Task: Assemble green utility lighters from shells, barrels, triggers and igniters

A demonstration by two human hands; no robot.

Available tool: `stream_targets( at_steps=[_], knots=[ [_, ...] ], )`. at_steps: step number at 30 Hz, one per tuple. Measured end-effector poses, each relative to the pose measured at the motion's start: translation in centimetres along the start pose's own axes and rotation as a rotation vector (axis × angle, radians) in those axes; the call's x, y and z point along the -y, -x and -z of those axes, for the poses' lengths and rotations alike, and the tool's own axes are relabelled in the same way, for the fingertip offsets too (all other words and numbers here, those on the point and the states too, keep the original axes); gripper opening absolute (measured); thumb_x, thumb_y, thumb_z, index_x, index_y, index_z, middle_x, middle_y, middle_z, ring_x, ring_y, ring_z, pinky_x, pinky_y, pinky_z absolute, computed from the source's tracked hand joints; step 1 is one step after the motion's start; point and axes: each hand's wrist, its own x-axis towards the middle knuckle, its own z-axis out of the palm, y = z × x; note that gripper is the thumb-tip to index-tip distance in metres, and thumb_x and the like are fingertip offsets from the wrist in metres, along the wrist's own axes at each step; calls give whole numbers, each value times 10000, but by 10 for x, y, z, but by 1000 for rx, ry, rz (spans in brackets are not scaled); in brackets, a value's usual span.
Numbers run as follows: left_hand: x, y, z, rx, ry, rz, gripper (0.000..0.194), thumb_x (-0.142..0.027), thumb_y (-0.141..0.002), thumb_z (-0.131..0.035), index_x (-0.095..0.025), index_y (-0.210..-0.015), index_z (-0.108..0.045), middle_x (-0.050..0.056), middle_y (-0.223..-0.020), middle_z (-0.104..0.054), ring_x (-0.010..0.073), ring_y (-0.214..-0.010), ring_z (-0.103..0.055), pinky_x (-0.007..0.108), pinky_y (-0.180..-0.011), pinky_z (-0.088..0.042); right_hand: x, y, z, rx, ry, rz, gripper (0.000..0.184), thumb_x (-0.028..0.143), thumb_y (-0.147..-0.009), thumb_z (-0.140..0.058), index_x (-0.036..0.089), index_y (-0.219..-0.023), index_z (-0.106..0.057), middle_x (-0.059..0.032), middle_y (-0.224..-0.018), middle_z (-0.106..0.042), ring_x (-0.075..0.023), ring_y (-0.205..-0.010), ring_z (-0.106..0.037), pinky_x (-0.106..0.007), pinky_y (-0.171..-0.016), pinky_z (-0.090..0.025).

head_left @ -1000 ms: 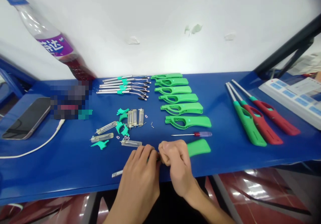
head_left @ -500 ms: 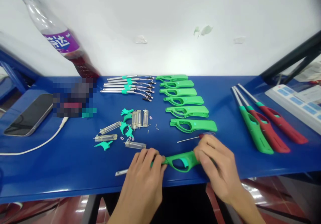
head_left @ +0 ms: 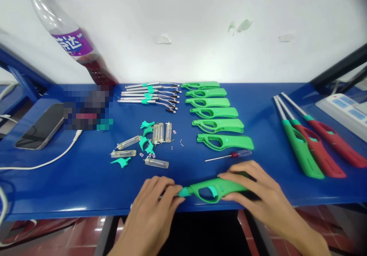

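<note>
A green gas lighter with a teal trigger and teal collar lies between my hands at the table's front edge. My left hand is closed round its metal tube just beyond the collar, hiding most of the tube. My right hand grips the handle end, thumb below and fingers above. Just behind it lies a screwdriver with a red and clear handle. Farther back, several green lighter shells lie in a column. Left of the shells are clear fuel tanks, teal triggers and small screws.
Metal tubes with wires lie at the back. One green and two red lighters rest at the right, near a white power strip. A drink bottle, a phone and a white cable are at the left.
My left hand has slid left off the lighter's front, so the teal collar shows. My right hand has moved right and spread along the handle. The view has shifted slightly.
</note>
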Motion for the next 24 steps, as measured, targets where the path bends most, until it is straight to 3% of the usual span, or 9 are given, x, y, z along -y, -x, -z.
stream_targets(
  at_steps=[5, 12, 16, 24],
  knots=[
    [-2, -8, -19, -14, -5, -53, 226, -195, -1127, -469, -207, -1323, -581, 95, -1231, -712, 269, -1087, -701, 484, -961, -588, 1, 4, 1, 35, -55, -54, 297, 476, -978, -744, 335, -1240, -735, -24, -979, -660, -200, -882, -688, -319, -758, -585],
    [-6, -5, -11, 32, -33, -84, 400, -36, -1067, -449, -182, -1429, -534, 78, -1223, -750, 276, -1101, -734, 503, -998, -596, 3, 4, 5, 45, -122, -89, 309, 516, -992, -707, 331, -1235, -758, -26, -943, -644, -177, -781, -697, -280, -673, -595],
    [-9, -13, -13, 8, -11, -107, 441, 33, -1006, -431, -158, -1383, -557, 92, -1149, -774, 291, -1014, -760, 511, -905, -638, 3, 3, 7, 80, -200, -113, 296, 491, -984, -727, 353, -1240, -778, -24, -951, -674, -176, -783, -718, -271, -691, -615],
    [-9, -30, 2, 63, 156, -81, 447, 16, -995, -373, -211, -1266, -647, 28, -958, -764, 173, -797, -748, 295, -689, -601, 11, 4, 5, 45, -212, -73, 329, 435, -977, -754, 381, -1301, -769, -21, -965, -701, -167, -822, -743, -244, -703, -631]
  ],
)
